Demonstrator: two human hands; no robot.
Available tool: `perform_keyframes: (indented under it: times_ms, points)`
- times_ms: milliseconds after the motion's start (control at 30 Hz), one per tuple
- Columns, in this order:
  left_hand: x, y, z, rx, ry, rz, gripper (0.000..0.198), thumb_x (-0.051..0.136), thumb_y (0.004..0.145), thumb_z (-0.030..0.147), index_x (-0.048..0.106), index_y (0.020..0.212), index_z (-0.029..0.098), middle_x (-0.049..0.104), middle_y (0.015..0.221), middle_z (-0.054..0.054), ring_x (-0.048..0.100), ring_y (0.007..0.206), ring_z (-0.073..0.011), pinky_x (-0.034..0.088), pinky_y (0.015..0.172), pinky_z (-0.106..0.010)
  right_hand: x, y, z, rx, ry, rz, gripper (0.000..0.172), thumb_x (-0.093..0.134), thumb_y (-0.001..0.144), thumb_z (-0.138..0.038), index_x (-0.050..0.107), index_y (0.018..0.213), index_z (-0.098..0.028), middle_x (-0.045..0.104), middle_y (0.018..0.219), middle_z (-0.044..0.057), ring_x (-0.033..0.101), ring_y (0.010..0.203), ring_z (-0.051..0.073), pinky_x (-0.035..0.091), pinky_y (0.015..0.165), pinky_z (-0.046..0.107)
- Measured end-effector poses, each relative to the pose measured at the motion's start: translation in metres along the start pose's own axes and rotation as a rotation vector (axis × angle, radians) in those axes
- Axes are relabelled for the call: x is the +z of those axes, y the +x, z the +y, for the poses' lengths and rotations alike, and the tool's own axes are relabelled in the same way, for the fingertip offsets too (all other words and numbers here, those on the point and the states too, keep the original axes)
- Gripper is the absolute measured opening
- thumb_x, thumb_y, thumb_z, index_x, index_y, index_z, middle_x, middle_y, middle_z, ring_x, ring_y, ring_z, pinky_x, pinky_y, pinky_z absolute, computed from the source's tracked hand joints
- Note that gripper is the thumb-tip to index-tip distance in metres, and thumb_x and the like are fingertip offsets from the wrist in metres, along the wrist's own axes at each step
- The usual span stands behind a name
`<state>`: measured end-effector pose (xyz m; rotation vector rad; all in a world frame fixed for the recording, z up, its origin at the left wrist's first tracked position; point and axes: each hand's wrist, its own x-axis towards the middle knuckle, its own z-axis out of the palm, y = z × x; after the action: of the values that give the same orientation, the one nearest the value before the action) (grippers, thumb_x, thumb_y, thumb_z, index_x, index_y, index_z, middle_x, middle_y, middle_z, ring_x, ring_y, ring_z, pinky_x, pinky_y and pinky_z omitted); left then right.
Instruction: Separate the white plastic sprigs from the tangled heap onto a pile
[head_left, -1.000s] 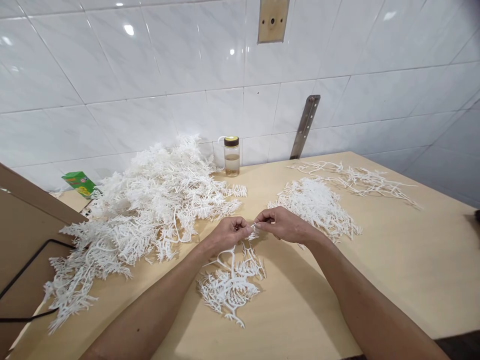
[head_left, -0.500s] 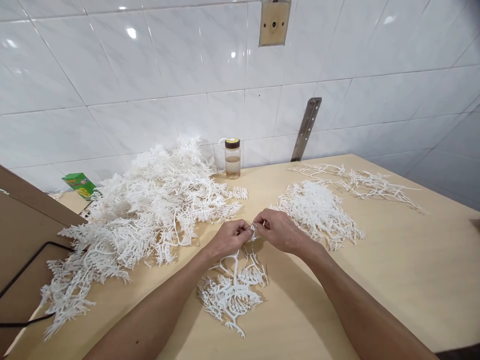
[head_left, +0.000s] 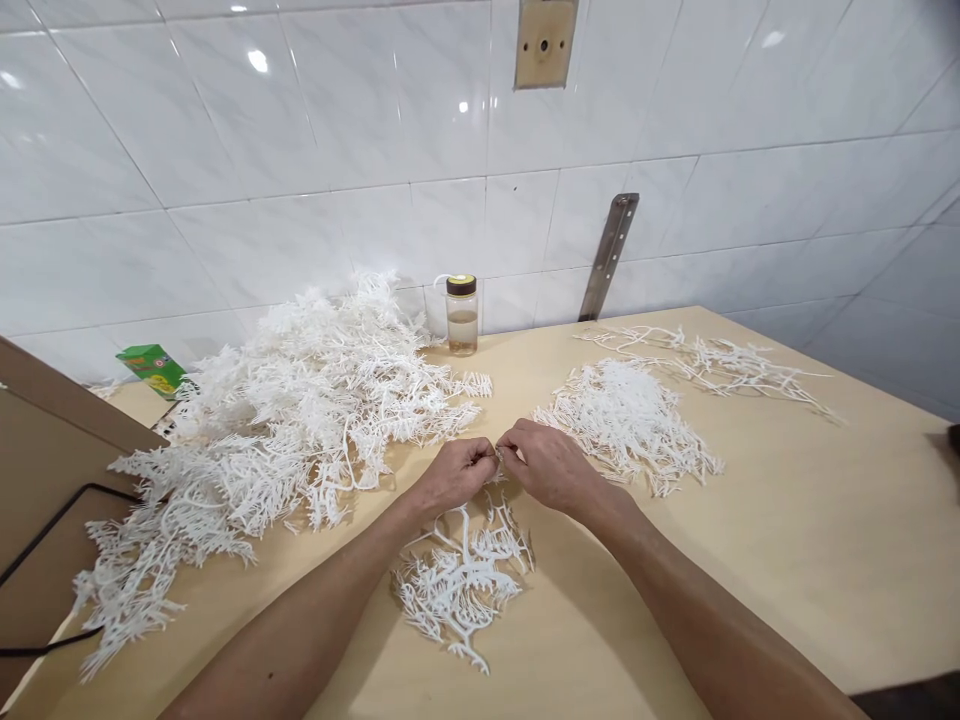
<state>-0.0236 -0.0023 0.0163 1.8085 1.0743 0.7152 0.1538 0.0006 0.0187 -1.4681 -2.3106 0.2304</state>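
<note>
My left hand (head_left: 463, 470) and my right hand (head_left: 544, 460) meet above the middle of the table, fingertips pinched close together. Between them is a small white branched plastic piece (head_left: 496, 478), mostly hidden by the fingers. Just below lies a flat white branching plastic sprig (head_left: 469, 580) with many thin twigs. A heap of short loose white twigs (head_left: 630, 420) lies beyond my right hand. To the left of my left hand spreads a large pile of white branching sprigs (head_left: 300, 410).
Bare white stems (head_left: 727, 365) lie at the back right of the wooden table (head_left: 817, 540). A bottle (head_left: 462, 318) stands near the tiled wall, and a metal strip (head_left: 609, 258) leans there. A green box (head_left: 152, 369) and a cardboard box (head_left: 60, 440) are at the left.
My right fingers have closed in tighter beside the left ones, and less of the small white piece shows. The whole view has shifted slightly; the piles look the same.
</note>
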Motion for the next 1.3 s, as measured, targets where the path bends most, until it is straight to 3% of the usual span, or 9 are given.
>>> perform_keyframes:
  times_ms: [100,267,367,500,567,633,767,1067,1300]
  points:
    - [0.001,-0.003,0.001,-0.009,-0.041,-0.008,0.017,0.049,0.080,0.025,0.049,0.065,0.018,0.042,0.059,0.005,0.036,0.056,-0.0091,0.028,0.054,-0.024,0.000,0.004,0.011,0.154,-0.070,0.089,0.021,0.048,0.091,-0.014,0.068,0.083,-0.015,0.068,0.089,0.009,0.060,0.074,0.016,0.040,0.068,0.027]
    - [0.003,-0.005,-0.001,-0.010,-0.147,0.039,0.025,0.058,0.082,0.038,0.059,0.071,0.015,0.048,0.062,0.002,0.039,0.058,-0.0093,0.029,0.055,-0.023,-0.009,0.007,0.051,0.338,-0.019,0.305,0.017,0.051,0.087,-0.019,0.066,0.078,-0.019,0.070,0.082,0.007,0.062,0.077,0.021,0.040,0.070,0.030]
    - [0.004,-0.002,-0.004,-0.034,-0.193,0.077,0.029,0.062,0.080,0.042,0.062,0.073,0.014,0.051,0.063,0.001,0.041,0.059,-0.0099,0.031,0.056,-0.024,-0.014,0.005,0.068,0.430,-0.004,0.347,0.014,0.054,0.085,-0.024,0.065,0.077,-0.021,0.070,0.079,0.006,0.062,0.073,0.022,0.040,0.067,0.031]
    - [0.004,0.000,-0.007,-0.062,-0.223,0.099,0.028,0.064,0.078,0.041,0.064,0.074,0.014,0.051,0.063,0.002,0.041,0.059,-0.0095,0.031,0.058,-0.025,-0.018,0.003,0.063,0.407,0.036,0.399,0.014,0.053,0.084,-0.021,0.067,0.084,-0.019,0.071,0.087,0.008,0.063,0.076,0.021,0.043,0.073,0.033]
    - [0.003,0.000,-0.007,-0.070,-0.254,0.103,0.027,0.065,0.078,0.041,0.063,0.074,0.014,0.049,0.062,0.003,0.038,0.057,-0.0088,0.029,0.057,-0.025,-0.018,0.003,0.049,0.288,0.149,0.361,0.017,0.053,0.086,-0.024,0.069,0.087,-0.019,0.072,0.091,0.007,0.064,0.075,0.019,0.045,0.076,0.033]
    - [0.002,0.001,-0.007,-0.068,-0.292,0.111,0.028,0.065,0.078,0.042,0.062,0.072,0.015,0.049,0.062,0.003,0.038,0.057,-0.0088,0.029,0.058,-0.025,-0.016,0.003,0.031,0.171,0.276,0.230,0.019,0.055,0.087,-0.030,0.072,0.090,-0.021,0.074,0.090,0.005,0.065,0.076,0.019,0.047,0.074,0.031]
    - [0.001,0.003,-0.008,-0.037,-0.326,0.111,0.030,0.065,0.079,0.043,0.060,0.069,0.014,0.050,0.064,0.002,0.041,0.061,-0.0098,0.032,0.061,-0.025,-0.009,0.002,0.009,0.106,0.359,0.077,0.022,0.056,0.088,-0.034,0.074,0.088,-0.021,0.074,0.094,0.005,0.066,0.082,0.019,0.047,0.074,0.031]
    - [0.002,0.004,-0.007,-0.052,-0.297,0.116,0.032,0.063,0.079,0.042,0.055,0.063,0.016,0.047,0.060,0.003,0.038,0.058,-0.0095,0.031,0.060,-0.025,-0.006,0.002,0.009,0.126,0.400,0.096,0.017,0.059,0.085,-0.032,0.073,0.086,-0.021,0.073,0.089,0.005,0.064,0.077,0.018,0.047,0.071,0.031]
    - [0.001,0.004,-0.012,0.015,-0.262,0.057,0.027,0.063,0.080,0.041,0.062,0.073,0.015,0.053,0.066,0.002,0.043,0.063,-0.0108,0.033,0.063,-0.025,-0.005,0.002,0.011,0.101,0.410,0.069,0.020,0.058,0.086,-0.035,0.072,0.086,-0.020,0.072,0.087,0.005,0.064,0.076,0.018,0.046,0.068,0.029]
